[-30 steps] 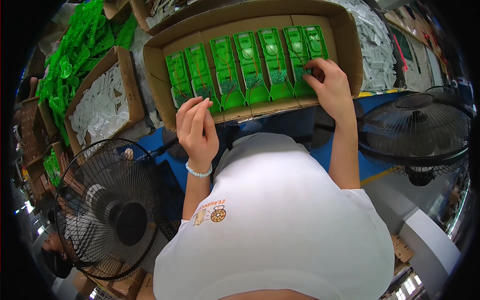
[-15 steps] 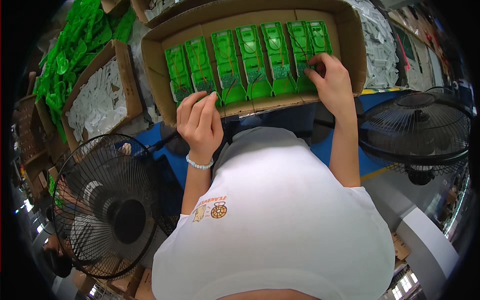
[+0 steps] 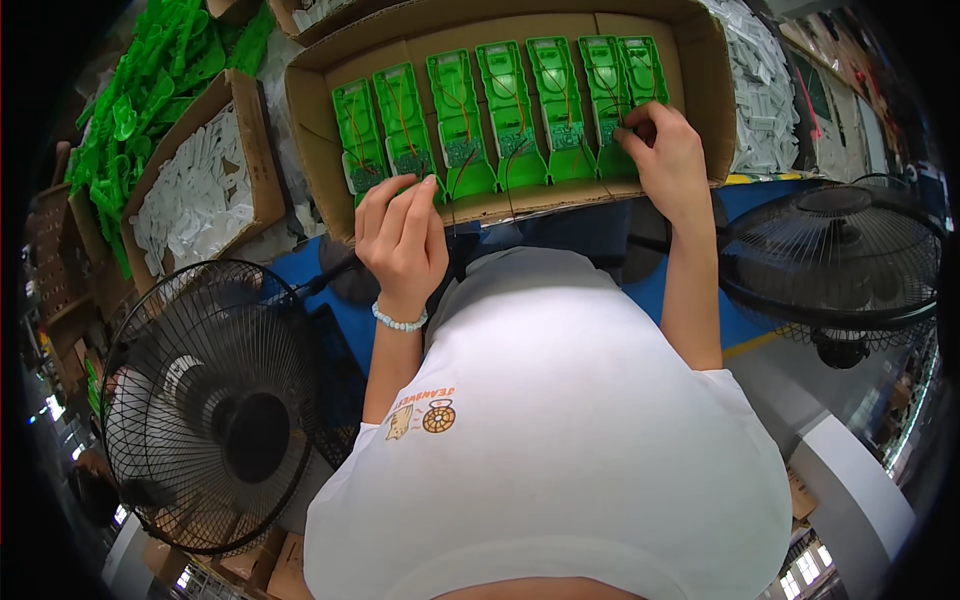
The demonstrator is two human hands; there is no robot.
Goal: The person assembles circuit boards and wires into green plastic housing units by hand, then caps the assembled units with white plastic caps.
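Note:
Several green plastic housings [image 3: 505, 90] stand in a row inside a cardboard box [image 3: 400, 45], each with thin red or dark wires and a small green circuit board [image 3: 463, 151] toward its near end. My left hand [image 3: 402, 235], a beaded bracelet on its wrist, is closed at the near end of the second housing [image 3: 398, 105] from the left. Whatever its fingertips grip is too small to make out. At the right, my right hand [image 3: 668, 165] pinches a thin dark wire beside the circuit board of the sixth housing [image 3: 603, 80]. Its fingers partly cover the last housing [image 3: 643, 70].
Left of the box lie green plastic parts [image 3: 150, 90] and a carton [image 3: 262, 150] of white pieces. More white parts [image 3: 755, 100] are heaped at the right. Black fans flank me, one at lower left [image 3: 210, 400] and one at right [image 3: 830, 260].
My right hand's fingers have drawn in closer together beside the sixth housing's board. My left hand keeps nearly the same place and pose. The view has shifted slightly.

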